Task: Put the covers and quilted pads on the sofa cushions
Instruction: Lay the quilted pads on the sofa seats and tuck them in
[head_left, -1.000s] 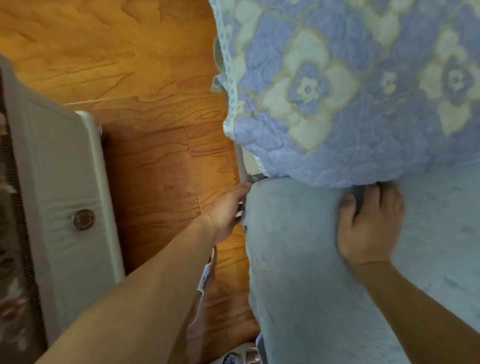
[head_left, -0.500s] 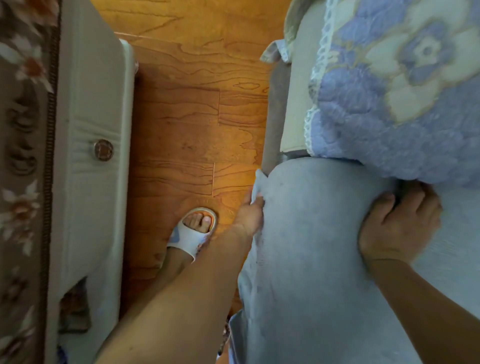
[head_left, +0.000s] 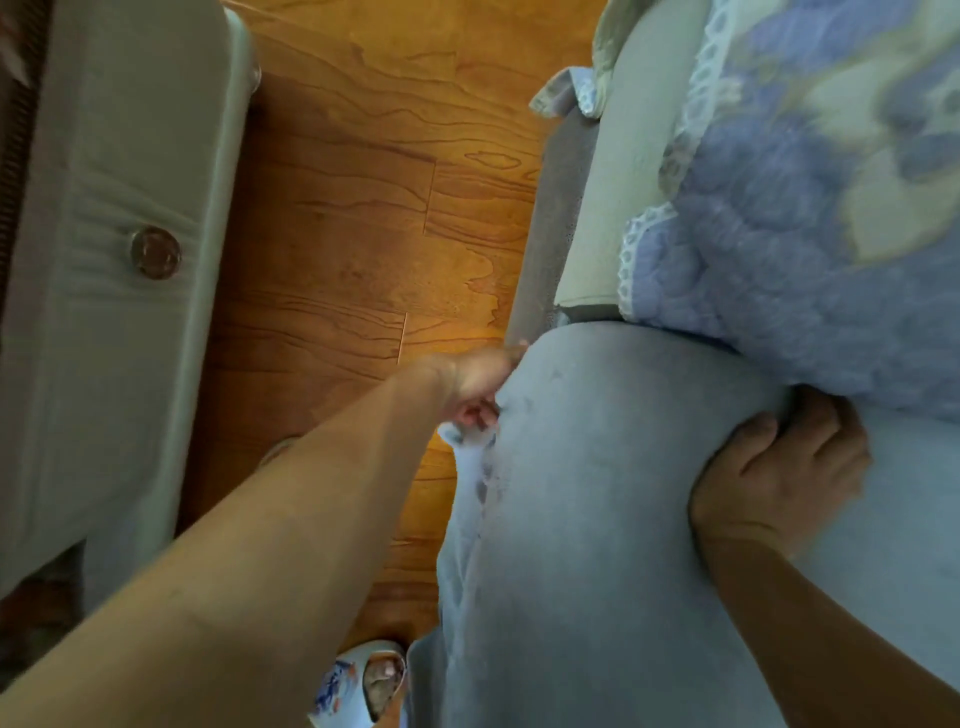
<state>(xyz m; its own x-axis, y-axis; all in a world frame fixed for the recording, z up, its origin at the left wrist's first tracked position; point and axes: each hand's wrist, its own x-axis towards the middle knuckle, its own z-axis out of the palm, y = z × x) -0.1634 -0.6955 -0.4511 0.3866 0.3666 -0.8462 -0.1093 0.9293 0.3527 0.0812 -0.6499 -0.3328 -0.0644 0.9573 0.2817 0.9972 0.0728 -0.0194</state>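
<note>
A: State the position of the work item.

B: The pale grey-blue fabric cushion cover (head_left: 597, 519) is drawn over a cushion and fills the lower right of the view. Its far end butts against the blue-and-cream floral quilted pad with white lace trim (head_left: 810, 218), which overlaps that end from above.

A: State the hand conditions.

B: The left hand (head_left: 475, 387) has its fingers curled and pinches the left edge of the cover near the far corner; a loose white strip of fabric (head_left: 467, 467) hangs just below the grip. The right hand (head_left: 779, 480) lies on top of the cover with its fingers bent, pressing into the fabric where the quilted pad begins; the fingertips are partly hidden under the pad's edge.

A: List the surrounding items and obstructions.

B: A beige upholstered sofa arm (head_left: 602, 208) lies beside the pad on its left, touching it. A white padded bench with a round metal button (head_left: 130, 260) runs along the left side, well apart from the cushion. One foot in a white patterned slipper (head_left: 358, 686) stands just beside the cover's near left corner.

A: Describe the free room.

B: A strip of orange-brown wooden plank floor (head_left: 363, 208) lies between the bench and the cushion. The left forearm crosses this strip diagonally. The cover's left edge borders this strip directly.
</note>
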